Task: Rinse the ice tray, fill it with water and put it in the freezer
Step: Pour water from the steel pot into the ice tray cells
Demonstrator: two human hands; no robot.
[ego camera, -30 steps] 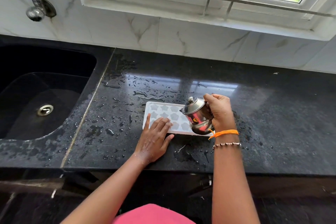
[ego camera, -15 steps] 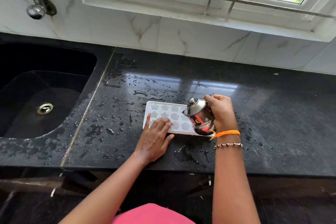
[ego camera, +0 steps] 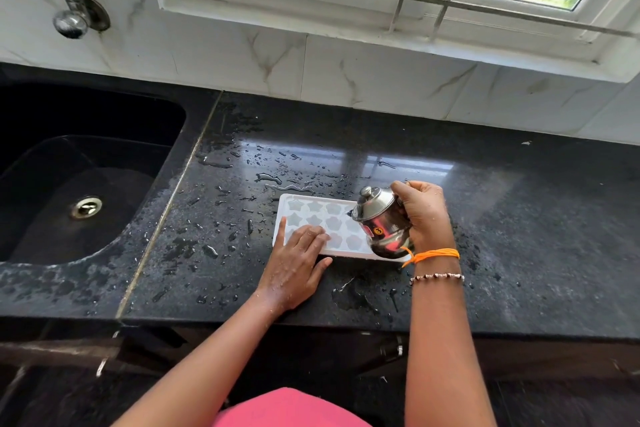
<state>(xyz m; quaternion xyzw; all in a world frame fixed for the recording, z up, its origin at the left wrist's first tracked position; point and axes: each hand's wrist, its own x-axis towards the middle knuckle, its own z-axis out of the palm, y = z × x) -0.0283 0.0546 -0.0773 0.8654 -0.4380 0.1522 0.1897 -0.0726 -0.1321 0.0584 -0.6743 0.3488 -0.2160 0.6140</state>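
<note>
A white ice tray with star-shaped cells lies flat on the wet black counter. My left hand rests flat on the tray's near left corner, fingers straight. My right hand grips a small lidded steel pot, tilted to the left with its spout over the tray's right part. The pot hides the tray's right end. I cannot make out a stream of water.
A black sink with a steel drain sits at the left, and a tap juts from the tiled wall above it. Water drops are scattered on the counter around the tray. A window runs along the back wall.
The steel pot has shifted slightly to the right over the tray. My left hand has stayed on the tray's corner.
</note>
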